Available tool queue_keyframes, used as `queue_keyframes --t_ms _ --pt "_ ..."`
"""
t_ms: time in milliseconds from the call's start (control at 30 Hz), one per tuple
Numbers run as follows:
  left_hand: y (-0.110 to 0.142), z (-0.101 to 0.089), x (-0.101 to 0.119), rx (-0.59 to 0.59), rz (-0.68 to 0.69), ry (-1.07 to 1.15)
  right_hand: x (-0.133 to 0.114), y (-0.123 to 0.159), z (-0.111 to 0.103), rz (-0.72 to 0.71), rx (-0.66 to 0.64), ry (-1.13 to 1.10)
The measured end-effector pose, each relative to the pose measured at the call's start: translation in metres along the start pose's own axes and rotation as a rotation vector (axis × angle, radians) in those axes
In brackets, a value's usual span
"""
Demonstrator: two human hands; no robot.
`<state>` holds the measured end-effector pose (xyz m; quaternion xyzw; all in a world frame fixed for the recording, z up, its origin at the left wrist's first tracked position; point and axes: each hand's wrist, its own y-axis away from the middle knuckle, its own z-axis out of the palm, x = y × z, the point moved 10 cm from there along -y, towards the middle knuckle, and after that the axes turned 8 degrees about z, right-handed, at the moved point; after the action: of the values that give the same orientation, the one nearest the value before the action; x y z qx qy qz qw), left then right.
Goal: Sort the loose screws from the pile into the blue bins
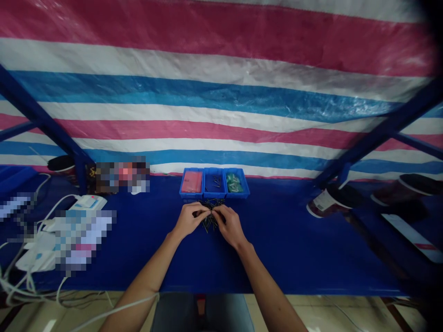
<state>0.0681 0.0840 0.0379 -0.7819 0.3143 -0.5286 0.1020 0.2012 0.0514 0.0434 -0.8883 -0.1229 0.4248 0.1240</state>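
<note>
My left hand (189, 218) and my right hand (229, 224) meet over a small heap of dark screws (209, 222) on the blue table (284, 249). Both hands have their fingers curled in a pinch, fingertips almost touching; each seems to pinch small dark screws, too small to make out clearly. Just behind the heap stand three small blue bins side by side: a left bin (191, 183) with pink pieces, a middle bin (215, 182) with a few dark screws, and a right bin (236, 182) with green pieces.
White cables and a white power strip (90, 201) lie at the left. A tipped cup (328, 201) lies at the right near dark containers (408, 186). Blue frame struts (41, 120) slant up both sides before a striped tarp (221, 92).
</note>
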Motion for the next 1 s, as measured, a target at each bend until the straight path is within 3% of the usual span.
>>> queue_keyframes --t_ms 1000 --pt "-0.0014 -0.0014 0.0054 -0.002 -0.012 -0.020 0.0022 -0.0007 -0.0066 0.030 0.042 -0.082"
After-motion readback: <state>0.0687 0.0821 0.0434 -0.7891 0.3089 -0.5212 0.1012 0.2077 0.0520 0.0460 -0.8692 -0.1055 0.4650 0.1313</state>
